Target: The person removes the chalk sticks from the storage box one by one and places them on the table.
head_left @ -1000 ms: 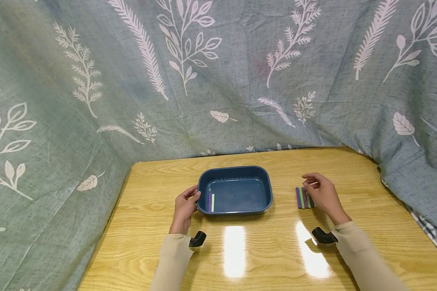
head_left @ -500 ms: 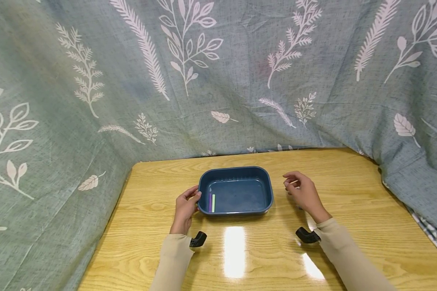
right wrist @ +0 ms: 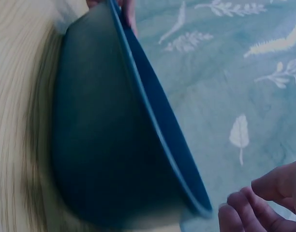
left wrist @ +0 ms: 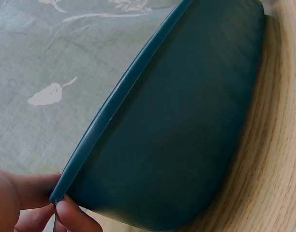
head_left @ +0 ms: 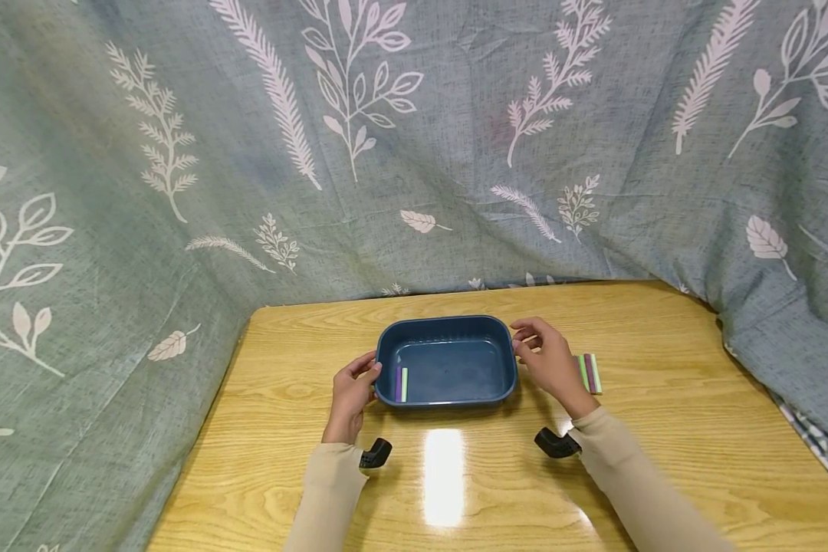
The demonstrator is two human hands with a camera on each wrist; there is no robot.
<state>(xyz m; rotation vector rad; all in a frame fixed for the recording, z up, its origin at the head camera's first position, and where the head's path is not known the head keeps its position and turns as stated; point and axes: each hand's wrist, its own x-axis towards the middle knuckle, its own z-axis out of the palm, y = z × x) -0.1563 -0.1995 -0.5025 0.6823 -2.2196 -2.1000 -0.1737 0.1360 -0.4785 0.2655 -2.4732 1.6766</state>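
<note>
A dark blue plastic tub (head_left: 448, 400) with rounded corners stands upright on the table. Inside, at its left end, lie a purple stick (head_left: 398, 385) and a pale green stick (head_left: 405, 385) side by side. My left hand (head_left: 350, 395) pinches the tub's left rim between thumb and fingers; the left wrist view shows the rim (left wrist: 116, 101) in that grip. My right hand (head_left: 547, 364) is at the tub's right rim, fingers bent and no object visible in them. In the right wrist view its fingers (right wrist: 242, 208) are just beside the rim's corner.
A row of thin purple and green sticks (head_left: 592, 374) lies on the wooden table (head_left: 676, 429) right of the tub, partly hidden by the right hand. A grey-green leaf-print curtain (head_left: 455, 153) closes off the back and sides. Each sleeve carries a black wrist piece (head_left: 555, 443).
My right hand has moved left from over the row of sticks to the tub's right rim, uncovering part of the row. My left hand and the tub have stayed put.
</note>
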